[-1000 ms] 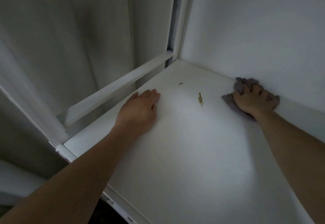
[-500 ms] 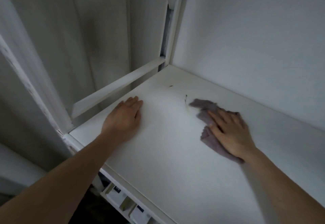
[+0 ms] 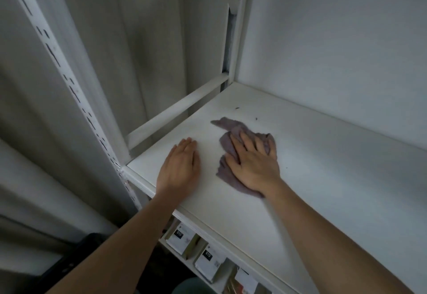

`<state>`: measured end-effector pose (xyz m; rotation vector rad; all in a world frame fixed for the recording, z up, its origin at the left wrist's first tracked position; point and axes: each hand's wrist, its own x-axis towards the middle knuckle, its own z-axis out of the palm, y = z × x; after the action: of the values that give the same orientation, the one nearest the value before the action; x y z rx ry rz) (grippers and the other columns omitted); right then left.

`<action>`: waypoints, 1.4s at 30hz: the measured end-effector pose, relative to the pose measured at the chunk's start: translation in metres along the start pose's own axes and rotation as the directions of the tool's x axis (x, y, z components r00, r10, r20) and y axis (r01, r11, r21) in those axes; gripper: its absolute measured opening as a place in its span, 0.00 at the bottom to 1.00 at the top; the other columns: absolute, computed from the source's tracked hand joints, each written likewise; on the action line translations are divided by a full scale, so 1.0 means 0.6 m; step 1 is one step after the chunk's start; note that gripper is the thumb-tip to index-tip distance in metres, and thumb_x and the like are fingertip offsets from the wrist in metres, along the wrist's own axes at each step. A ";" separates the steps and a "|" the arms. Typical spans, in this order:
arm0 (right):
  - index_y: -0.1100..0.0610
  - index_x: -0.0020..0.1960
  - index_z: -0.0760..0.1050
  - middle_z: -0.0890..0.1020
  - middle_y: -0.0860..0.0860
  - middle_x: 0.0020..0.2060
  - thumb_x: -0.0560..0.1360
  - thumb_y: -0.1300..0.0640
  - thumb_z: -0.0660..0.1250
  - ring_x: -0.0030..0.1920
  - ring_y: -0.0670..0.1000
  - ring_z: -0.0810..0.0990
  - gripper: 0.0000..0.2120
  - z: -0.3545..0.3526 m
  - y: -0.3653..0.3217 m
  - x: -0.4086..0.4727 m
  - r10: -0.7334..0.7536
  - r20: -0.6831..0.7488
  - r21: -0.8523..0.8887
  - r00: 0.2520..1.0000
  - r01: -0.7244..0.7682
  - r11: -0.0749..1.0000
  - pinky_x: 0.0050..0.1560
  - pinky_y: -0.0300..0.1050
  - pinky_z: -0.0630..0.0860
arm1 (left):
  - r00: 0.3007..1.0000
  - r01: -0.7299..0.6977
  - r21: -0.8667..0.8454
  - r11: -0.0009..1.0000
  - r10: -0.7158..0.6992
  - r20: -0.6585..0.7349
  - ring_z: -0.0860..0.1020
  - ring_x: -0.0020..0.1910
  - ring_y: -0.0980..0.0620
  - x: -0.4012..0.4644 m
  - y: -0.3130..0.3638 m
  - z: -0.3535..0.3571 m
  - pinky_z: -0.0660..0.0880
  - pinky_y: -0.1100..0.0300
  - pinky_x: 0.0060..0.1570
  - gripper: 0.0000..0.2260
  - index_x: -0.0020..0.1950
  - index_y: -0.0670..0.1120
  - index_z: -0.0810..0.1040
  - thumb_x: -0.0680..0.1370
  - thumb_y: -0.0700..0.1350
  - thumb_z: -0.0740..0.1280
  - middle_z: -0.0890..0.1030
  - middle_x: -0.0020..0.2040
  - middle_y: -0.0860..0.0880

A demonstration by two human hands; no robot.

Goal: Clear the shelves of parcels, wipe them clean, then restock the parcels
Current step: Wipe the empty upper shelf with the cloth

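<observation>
Since half a second ago the cloth point(image 3: 233, 153) has been dragged leftward, close beside the left hand point(image 3: 179, 169). Near the shelf's point(image 3: 323, 178) front edge, both hands are laid flat with straight fingers, the right hand point(image 3: 253, 164) pressing the cloth. The cloth's long axis runs front to back, one corner pointing toward the rear-left post point(image 3: 239, 39); bare shelf is left open rightward.

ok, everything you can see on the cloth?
The cloth is a small grey-purple rag, soft and crumpled, lying flat on the white shelf near its left front corner. One corner trails toward the back. The right hand presses on it with straight fingers; the left hand rests apart, beside it.
</observation>
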<state>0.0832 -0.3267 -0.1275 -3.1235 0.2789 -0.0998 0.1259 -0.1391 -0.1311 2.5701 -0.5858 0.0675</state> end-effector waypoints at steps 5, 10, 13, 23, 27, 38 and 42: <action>0.40 0.77 0.60 0.63 0.43 0.76 0.78 0.35 0.45 0.76 0.49 0.61 0.29 0.000 0.110 -0.123 -0.168 -0.035 0.030 0.985 0.169 0.985 0.76 0.59 0.53 | 1.000 0.013 0.113 0.993 -0.014 0.008 0.52 0.78 0.54 -0.050 -0.021 -0.013 0.43 0.59 0.76 0.25 0.79 0.48 0.57 0.83 0.52 0.42 0.56 0.79 0.50; 0.40 0.77 0.57 0.62 0.47 0.77 0.79 0.38 0.45 0.74 0.55 0.62 0.27 -0.005 0.238 -0.100 0.424 -0.019 0.012 0.905 -0.424 0.906 0.75 0.61 0.51 | 0.999 0.002 0.207 0.978 -0.011 0.045 0.40 0.78 0.56 -0.099 -0.029 -0.013 0.34 0.55 0.74 0.35 0.80 0.51 0.45 0.74 0.60 0.28 0.43 0.79 0.54; 0.39 0.77 0.53 0.56 0.47 0.78 0.78 0.34 0.43 0.76 0.54 0.55 0.29 -0.014 0.184 -0.057 0.486 0.031 0.025 0.873 -0.487 0.873 0.74 0.65 0.43 | 0.999 0.013 0.258 0.966 -0.024 0.039 0.40 0.78 0.55 -0.089 -0.032 -0.008 0.35 0.53 0.75 0.34 0.80 0.52 0.43 0.75 0.61 0.28 0.42 0.79 0.54; 0.42 0.79 0.57 0.57 0.42 0.78 0.80 0.41 0.40 0.78 0.50 0.54 0.28 -0.008 -0.034 -0.207 -0.125 -0.028 0.071 0.992 0.127 0.989 0.76 0.62 0.41 | 0.986 -0.015 0.242 0.970 -0.025 0.162 0.39 0.78 0.53 -0.093 -0.032 -0.025 0.36 0.53 0.75 0.27 0.80 0.50 0.42 0.82 0.58 0.37 0.41 0.80 0.51; 0.47 0.77 0.62 0.64 0.47 0.76 0.80 0.44 0.43 0.76 0.51 0.60 0.28 0.000 0.072 -0.285 0.109 -0.057 0.047 0.992 -0.107 0.993 0.76 0.62 0.48 | 0.977 0.033 0.258 0.966 -0.086 0.197 0.38 0.78 0.49 -0.095 -0.017 -0.029 0.38 0.49 0.76 0.27 0.80 0.48 0.41 0.83 0.56 0.40 0.40 0.80 0.49; 0.54 0.76 0.61 0.61 0.56 0.75 0.76 0.39 0.51 0.75 0.59 0.57 0.32 -0.025 0.305 -0.173 0.805 0.007 0.077 0.594 -0.803 0.592 0.74 0.67 0.43 | 0.978 0.115 0.407 0.906 -0.176 0.116 0.42 0.77 0.36 -0.075 0.034 0.005 0.42 0.46 0.76 0.32 0.78 0.37 0.45 0.81 0.59 0.39 0.44 0.79 0.37; 0.50 0.77 0.59 0.59 0.53 0.77 0.76 0.36 0.49 0.75 0.56 0.58 0.33 -0.018 0.221 -0.079 0.603 -0.016 0.083 0.797 -0.600 0.795 0.73 0.66 0.45 | 0.984 0.095 0.381 0.920 -0.145 0.104 0.43 0.78 0.37 -0.073 0.031 0.003 0.42 0.47 0.76 0.32 0.78 0.38 0.48 0.82 0.59 0.41 0.47 0.79 0.37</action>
<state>0.0128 -0.4489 -0.1206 -2.7890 1.2186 -0.1625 0.0782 -0.1375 -0.1311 2.9971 -0.4985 -0.0350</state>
